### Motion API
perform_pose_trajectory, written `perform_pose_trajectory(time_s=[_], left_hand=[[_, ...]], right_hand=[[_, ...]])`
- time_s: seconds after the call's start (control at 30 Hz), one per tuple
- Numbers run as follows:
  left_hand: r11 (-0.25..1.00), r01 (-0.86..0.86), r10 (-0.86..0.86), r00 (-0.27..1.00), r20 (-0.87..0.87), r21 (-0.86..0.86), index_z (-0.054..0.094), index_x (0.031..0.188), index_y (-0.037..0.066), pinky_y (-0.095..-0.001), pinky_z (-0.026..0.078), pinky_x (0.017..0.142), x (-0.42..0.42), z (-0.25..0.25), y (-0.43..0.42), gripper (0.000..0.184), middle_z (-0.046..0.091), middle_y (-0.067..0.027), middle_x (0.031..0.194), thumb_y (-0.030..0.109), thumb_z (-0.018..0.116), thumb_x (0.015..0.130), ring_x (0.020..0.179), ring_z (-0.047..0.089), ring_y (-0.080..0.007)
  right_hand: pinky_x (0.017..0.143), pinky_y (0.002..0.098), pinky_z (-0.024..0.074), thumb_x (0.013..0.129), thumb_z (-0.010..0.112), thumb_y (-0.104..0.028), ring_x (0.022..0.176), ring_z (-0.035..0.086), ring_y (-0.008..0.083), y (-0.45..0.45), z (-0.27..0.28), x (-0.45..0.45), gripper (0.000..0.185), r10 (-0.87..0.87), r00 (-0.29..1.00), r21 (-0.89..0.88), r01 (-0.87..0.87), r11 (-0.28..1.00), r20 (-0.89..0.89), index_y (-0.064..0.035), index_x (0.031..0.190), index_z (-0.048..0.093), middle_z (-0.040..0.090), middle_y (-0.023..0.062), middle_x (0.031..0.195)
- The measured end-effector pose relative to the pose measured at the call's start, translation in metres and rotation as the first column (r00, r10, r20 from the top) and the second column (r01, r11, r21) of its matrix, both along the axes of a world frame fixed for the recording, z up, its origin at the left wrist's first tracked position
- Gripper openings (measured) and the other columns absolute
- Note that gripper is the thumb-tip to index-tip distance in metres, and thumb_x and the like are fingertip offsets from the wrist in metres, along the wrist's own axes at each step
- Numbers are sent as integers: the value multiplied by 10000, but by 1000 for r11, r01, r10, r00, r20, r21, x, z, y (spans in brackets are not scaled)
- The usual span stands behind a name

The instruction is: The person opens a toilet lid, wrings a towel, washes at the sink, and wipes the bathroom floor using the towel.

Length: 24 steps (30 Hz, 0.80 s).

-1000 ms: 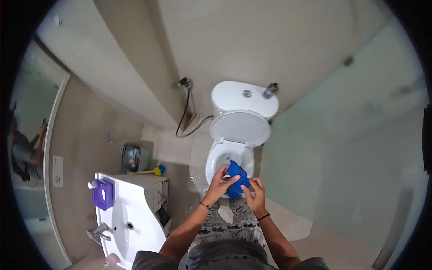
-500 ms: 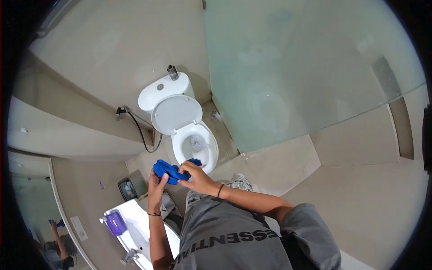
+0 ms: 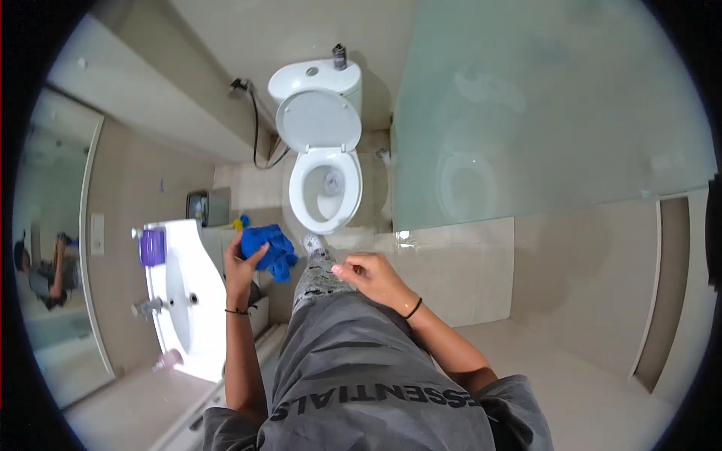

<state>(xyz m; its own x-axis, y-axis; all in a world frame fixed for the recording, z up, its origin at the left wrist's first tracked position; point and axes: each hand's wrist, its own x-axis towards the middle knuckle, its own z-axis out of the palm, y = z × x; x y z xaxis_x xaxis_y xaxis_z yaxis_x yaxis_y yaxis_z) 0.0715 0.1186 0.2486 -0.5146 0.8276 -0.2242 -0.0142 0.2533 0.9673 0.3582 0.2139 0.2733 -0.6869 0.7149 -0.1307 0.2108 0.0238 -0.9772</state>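
A crumpled blue cloth [image 3: 271, 249] hangs from my left hand [image 3: 241, 267], pinched between thumb and fingers, just right of the sink. My right hand [image 3: 368, 276] is apart from the cloth, in front of my grey shirt, with its fingers curled together; whether anything small lies inside them I cannot make out. Beyond both hands stands the white toilet [image 3: 298, 197], its lid [image 3: 319, 120] raised against the tank.
A white sink [image 3: 207, 301] with a purple container [image 3: 153, 247] is at the left. Behind it sits a bin [image 3: 216, 208]. A dark can [image 3: 340, 57] stands on the tank. A black hose [image 3: 256, 128] hangs beside it. Frosted glass [image 3: 541, 113] closes off the right.
My right hand has let go of the blue cloth and moved right. My left hand keeps the cloth, which hangs looser. The view has turned, bringing the whole sink into sight.
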Motion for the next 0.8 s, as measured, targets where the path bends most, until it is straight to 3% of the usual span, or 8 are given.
perform_pose_trajectory(time_s=[0.17,0.27,0.3,0.33,0.37,0.47,0.57,0.8], left_hand=[[972,-231,226,971,-72,-54,654,1134,-7,-260,529,803,11,-7,-57,334,692,-47,978,34,774,825,862,647,-111],[943,-331,326,941,-95,-46,657,1080,-4,-249,522,787,18,-3,-88,287,692,-41,947,53,779,826,836,636,-98],[936,-351,349,931,-110,4,660,1078,-6,-249,520,785,17,-9,-101,289,691,-41,940,68,784,827,838,636,-101],[920,-393,392,917,-70,-6,662,1079,-8,-255,523,789,18,-9,-114,296,694,-44,947,74,788,824,845,640,-106],[898,-440,439,898,-35,-3,664,1081,-9,-260,525,794,18,-6,-122,303,697,-48,954,79,793,822,851,643,-110],[853,-520,521,854,2,46,668,1095,-1,-279,534,812,8,-24,-156,312,706,-48,982,69,793,819,877,649,-117],[770,-637,633,770,74,38,670,1087,21,-274,524,810,12,-48,-182,292,699,-30,991,96,784,828,889,641,-104],[663,-745,748,655,107,-78,651,1122,24,-291,522,831,11,-91,-245,345,686,-32,1010,139,794,829,906,637,-117]], right_hand=[[536,253,389,969,653,-219,565,476,72,21,38,5,346,253,954,50,-248,968,-163,22,726,600,568,34,624],[511,231,405,995,609,-199,542,524,65,36,5,-2,268,273,884,-591,-459,663,-380,-6,810,616,568,0,615],[531,300,454,966,617,-150,587,597,133,40,-26,-10,136,371,891,-526,-454,719,-261,-15,973,627,609,31,653],[620,340,491,925,643,-124,708,639,201,35,-49,-6,180,455,868,2,-464,886,201,-30,1076,613,651,71,780],[708,380,527,884,670,-97,829,681,269,34,-65,-1,308,208,803,535,-540,649,558,-46,1179,600,694,112,907],[1032,432,436,776,738,-62,1234,531,361,41,-102,12,644,371,912,233,-405,884,176,-109,1379,518,571,157,1349],[998,438,445,777,758,-127,1127,576,365,40,-168,24,550,169,728,487,-593,641,664,-108,1295,572,622,147,1223],[943,438,486,765,776,-135,1069,609,363,14,-222,-23,400,517,664,235,-709,664,540,-126,1152,678,629,180,1144]])
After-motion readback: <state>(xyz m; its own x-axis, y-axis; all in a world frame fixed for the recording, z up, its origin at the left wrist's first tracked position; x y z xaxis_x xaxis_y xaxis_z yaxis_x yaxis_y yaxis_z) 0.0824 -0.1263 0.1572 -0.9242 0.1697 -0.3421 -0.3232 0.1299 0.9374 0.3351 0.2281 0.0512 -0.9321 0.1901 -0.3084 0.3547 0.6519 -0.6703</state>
